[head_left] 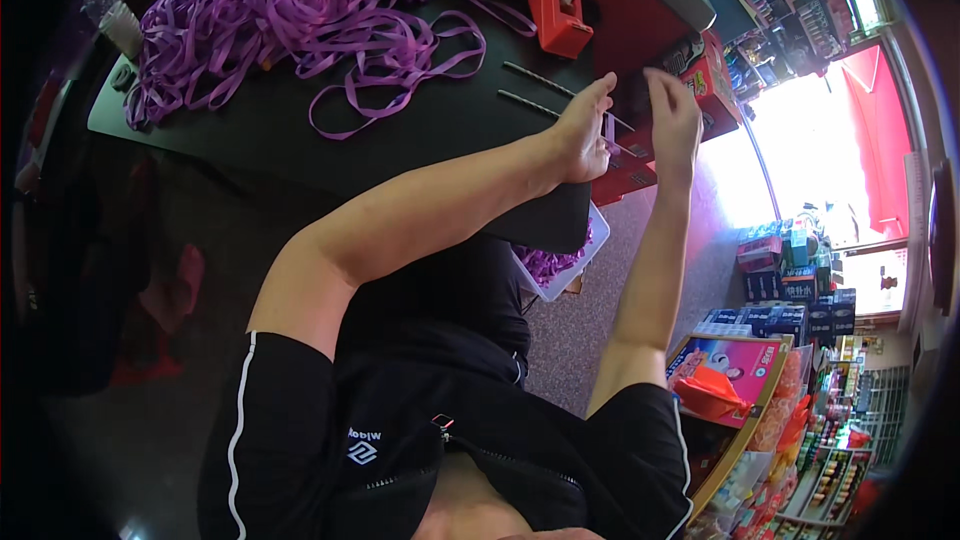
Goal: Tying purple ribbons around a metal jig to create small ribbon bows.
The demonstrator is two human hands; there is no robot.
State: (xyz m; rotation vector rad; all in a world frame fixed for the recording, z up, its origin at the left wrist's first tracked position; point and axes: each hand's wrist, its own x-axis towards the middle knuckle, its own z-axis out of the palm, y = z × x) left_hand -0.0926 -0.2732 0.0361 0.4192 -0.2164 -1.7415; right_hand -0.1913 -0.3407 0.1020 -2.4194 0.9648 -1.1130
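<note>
My left hand point(582, 135) is at the table's right end, over two thin, patterned rods point(540, 80) that lie side by side. A short piece of purple ribbon point(610, 128) shows at its fingers, which are bent around it; part of the grip is hidden. To the right, apart from the left, my right hand point(676, 125) is raised with its fingers bent together. Whatever is between those fingertips, if anything, is too small to see. A large tangled heap of purple ribbon point(290, 10) covers the table's far left, with a loose loop trailing toward the rods.
A red tape dispenser point(560, 15) stands beyond the rods on the dark table point(440, 130). Below the table's right edge is a white plastic bin point(597, 240) with purple ribbon inside. Red boxes point(712, 85) are past my right hand; stocked shelves and stacked cartons point(785, 280) line the right.
</note>
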